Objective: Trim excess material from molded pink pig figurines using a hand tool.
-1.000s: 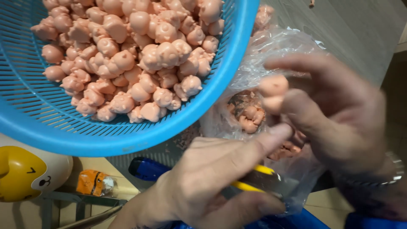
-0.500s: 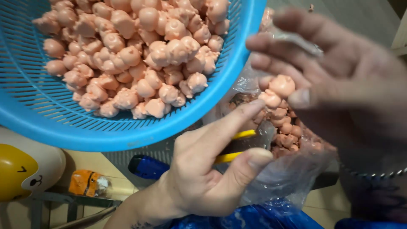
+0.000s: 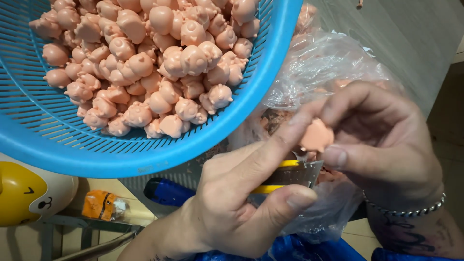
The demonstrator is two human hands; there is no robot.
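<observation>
Nearest us, our left hand (image 3: 232,203) grips a small yellow-handled blade (image 3: 290,175), fingers wrapped about the handle, forefinger stretched up to touch a pink pig figure (image 3: 316,135). Our right hand (image 3: 382,145) pinches that figure between thumb and forefinger; it is small, smooth and salmon-pink, with tiny ears, held just above the blade's metal edge. Behind both hands sits a crinkled clear plastic bag (image 3: 324,67) with more pink pieces inside. Farther left, a blue slotted plastic basket (image 3: 145,159) holds a heap of matching pigs. Below it lies a small orange packet (image 3: 102,205) beside a rounded yellow-and-white toy (image 3: 29,193).
</observation>
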